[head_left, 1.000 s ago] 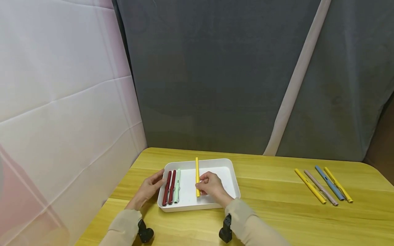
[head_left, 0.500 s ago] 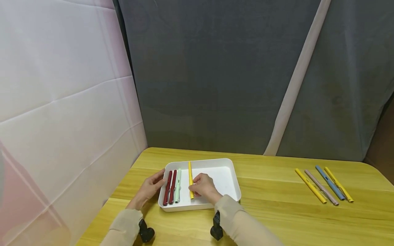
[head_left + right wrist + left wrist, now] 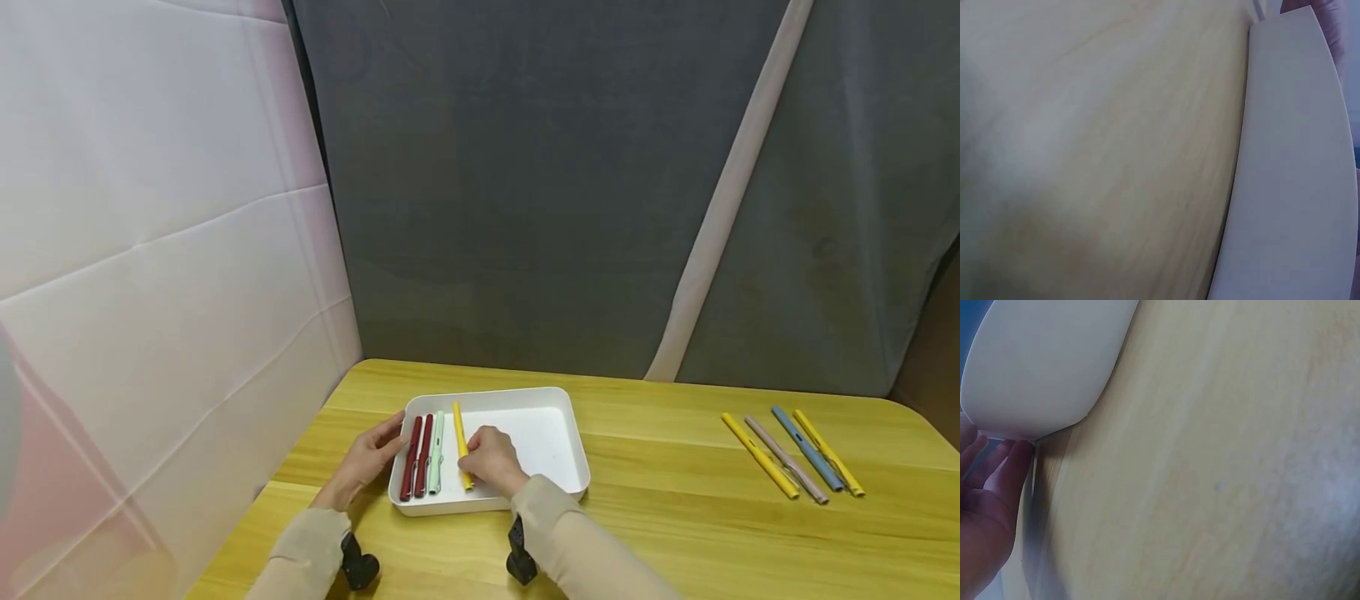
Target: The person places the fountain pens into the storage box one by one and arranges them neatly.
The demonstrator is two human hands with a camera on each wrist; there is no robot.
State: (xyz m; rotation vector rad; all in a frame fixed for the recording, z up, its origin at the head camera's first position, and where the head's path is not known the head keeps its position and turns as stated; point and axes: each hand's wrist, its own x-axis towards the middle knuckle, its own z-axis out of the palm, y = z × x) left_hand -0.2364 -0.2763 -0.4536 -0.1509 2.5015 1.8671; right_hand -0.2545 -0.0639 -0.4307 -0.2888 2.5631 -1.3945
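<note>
Your right hand [image 3: 493,460] holds the yellow pen [image 3: 461,433], thumb and fingertips pinching it toward its near end. The pen is inside the white tray [image 3: 540,442], left of its middle, its far end leaning slightly left; whether it lies flat on the floor there you cannot tell. Your left hand [image 3: 365,457] grips the tray's left side, thumb at the rim and fingers against the outer wall.

Just left of the yellow pen, not touching it, lies the green pen [image 3: 437,450], then the inner red pen [image 3: 424,456] and the outer red pen [image 3: 412,458], roughly side by side, their clips toward you. The green pen bears a small dark mark, too small to read.

The tray sits on the wood-grain table [image 3: 660,467]. Well apart on your right, four more pens lie slanted: a near yellow one [image 3: 761,456], a pink one [image 3: 786,460], a blue one [image 3: 807,448] with another unreadable dark mark, and a far yellow one [image 3: 828,452]. Behind the table hangs a grey curtain [image 3: 487,192]; at left, a pale cloth [image 3: 150,150].
</note>
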